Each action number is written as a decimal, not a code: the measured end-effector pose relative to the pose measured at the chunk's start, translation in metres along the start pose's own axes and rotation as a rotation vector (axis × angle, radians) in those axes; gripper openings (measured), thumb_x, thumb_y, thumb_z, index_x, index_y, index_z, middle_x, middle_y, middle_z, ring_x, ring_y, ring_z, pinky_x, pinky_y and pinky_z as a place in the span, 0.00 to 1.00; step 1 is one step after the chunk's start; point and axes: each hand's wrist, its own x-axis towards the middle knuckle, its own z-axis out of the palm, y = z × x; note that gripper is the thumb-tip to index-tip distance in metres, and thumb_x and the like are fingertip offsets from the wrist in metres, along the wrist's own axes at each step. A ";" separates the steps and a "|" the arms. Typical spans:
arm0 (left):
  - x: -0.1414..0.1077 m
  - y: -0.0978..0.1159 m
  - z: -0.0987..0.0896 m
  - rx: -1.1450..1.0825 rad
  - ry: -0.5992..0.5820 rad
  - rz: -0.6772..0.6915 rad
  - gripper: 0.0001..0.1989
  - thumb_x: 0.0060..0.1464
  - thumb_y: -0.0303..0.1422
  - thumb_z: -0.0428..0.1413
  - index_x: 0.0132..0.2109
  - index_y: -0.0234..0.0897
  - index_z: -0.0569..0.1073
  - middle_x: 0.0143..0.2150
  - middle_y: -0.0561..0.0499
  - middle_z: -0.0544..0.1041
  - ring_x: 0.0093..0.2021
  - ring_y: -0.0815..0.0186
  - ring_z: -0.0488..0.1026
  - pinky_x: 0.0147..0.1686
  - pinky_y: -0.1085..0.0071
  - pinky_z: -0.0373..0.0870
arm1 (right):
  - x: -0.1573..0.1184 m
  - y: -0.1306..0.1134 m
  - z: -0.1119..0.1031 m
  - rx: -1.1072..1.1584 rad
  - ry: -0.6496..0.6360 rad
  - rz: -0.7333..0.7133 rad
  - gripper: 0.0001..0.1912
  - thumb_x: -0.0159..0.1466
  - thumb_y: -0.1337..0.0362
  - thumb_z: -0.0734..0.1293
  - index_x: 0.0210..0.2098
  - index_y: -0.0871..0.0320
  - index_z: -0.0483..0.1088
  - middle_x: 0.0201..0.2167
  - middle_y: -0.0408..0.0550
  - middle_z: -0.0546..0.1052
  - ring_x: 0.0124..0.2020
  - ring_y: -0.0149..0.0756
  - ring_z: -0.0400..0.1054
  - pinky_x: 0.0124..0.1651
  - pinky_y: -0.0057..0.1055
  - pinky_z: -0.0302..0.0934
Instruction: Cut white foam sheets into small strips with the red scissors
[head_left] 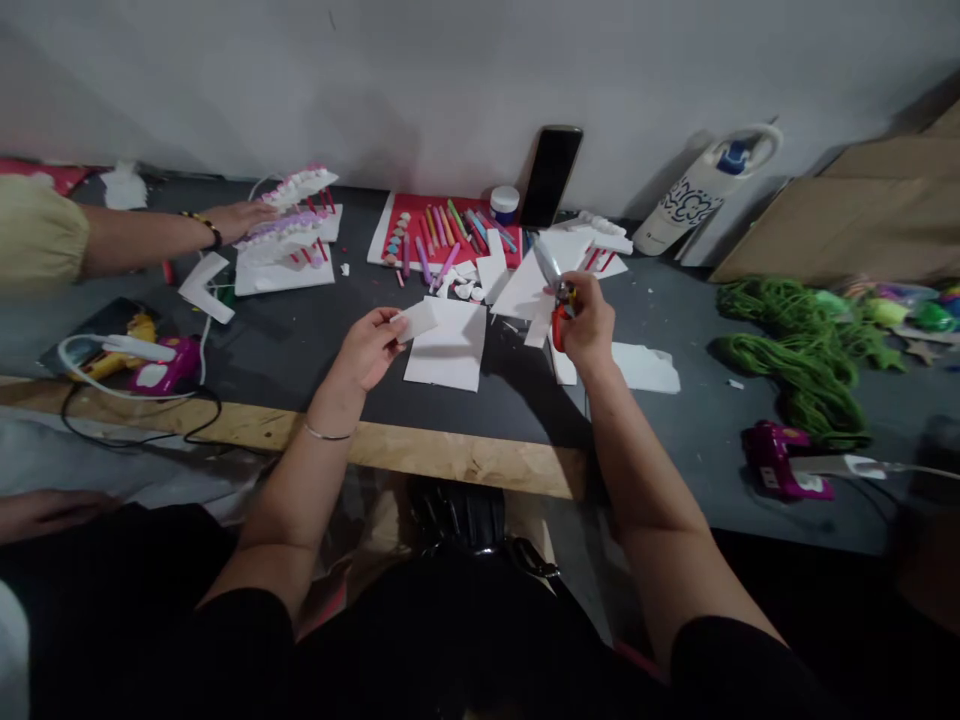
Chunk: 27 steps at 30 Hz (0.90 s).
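Note:
Between the thumb and fingers of my left hand [370, 347] is a small white card piece [418, 320], held over a larger white sheet [450, 350] on the dark tabletop. My right hand [587, 318] is closed round the red handles of a pair of scissors [559, 318], whose blades point up and away. Cut white strips [525, 290] lie beneath and beside the scissors. Another white piece [646, 368] rests to the right of my right wrist.
Coloured pens lie on a red sheet [390, 215] at the back, near a jar [504, 204], a phone [553, 175] and a bottle [694, 195]. Green yarn [810, 370] and a purple glue gun [784, 462] are right. Another person's hand [244, 220] touches a white model [285, 262] at left.

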 end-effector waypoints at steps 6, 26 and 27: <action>-0.008 -0.009 0.041 -0.089 -0.288 -0.165 0.23 0.39 0.34 0.82 0.34 0.35 0.76 0.33 0.55 0.79 0.35 0.71 0.78 0.38 0.74 0.79 | -0.025 -0.022 0.005 0.390 -0.066 -0.160 0.16 0.63 0.57 0.73 0.50 0.47 0.73 0.41 0.43 0.84 0.40 0.37 0.80 0.40 0.35 0.72; -0.013 -0.036 0.054 0.061 -0.149 0.313 0.25 0.41 0.34 0.80 0.32 0.40 0.69 0.31 0.57 0.72 0.31 0.74 0.65 0.33 0.77 0.65 | -0.046 -0.039 -0.013 0.593 -0.102 0.109 0.25 0.71 0.42 0.72 0.61 0.37 0.62 0.57 0.48 0.80 0.56 0.49 0.82 0.50 0.51 0.82; -0.014 -0.038 0.055 0.105 -0.162 0.344 0.25 0.42 0.36 0.80 0.32 0.40 0.69 0.32 0.57 0.72 0.31 0.73 0.65 0.32 0.76 0.65 | -0.050 -0.041 -0.012 0.581 -0.128 0.120 0.28 0.69 0.42 0.74 0.61 0.38 0.62 0.56 0.49 0.79 0.56 0.50 0.82 0.50 0.51 0.82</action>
